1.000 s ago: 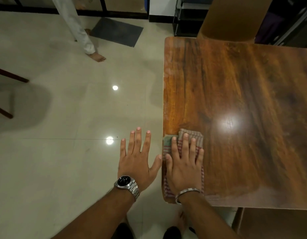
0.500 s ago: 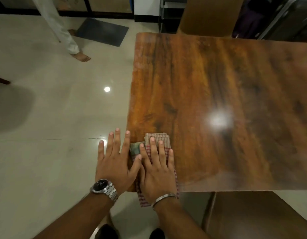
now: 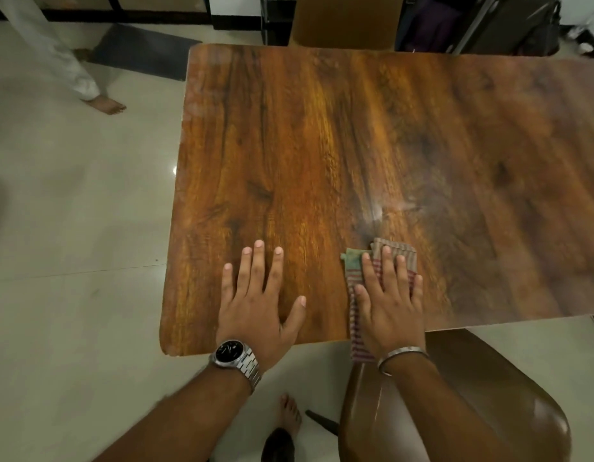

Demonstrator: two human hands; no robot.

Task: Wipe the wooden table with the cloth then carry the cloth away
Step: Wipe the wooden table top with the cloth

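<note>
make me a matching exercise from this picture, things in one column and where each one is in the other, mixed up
Things:
1. cloth
2. watch
3. bangle
4. chair

Places:
A. on the left wrist
B. on the floor, at the table's near right edge
C. under the right hand, one end hanging over the near edge
D. on the right wrist

Pairs: 1-C, 2-A, 3-D, 4-B
</note>
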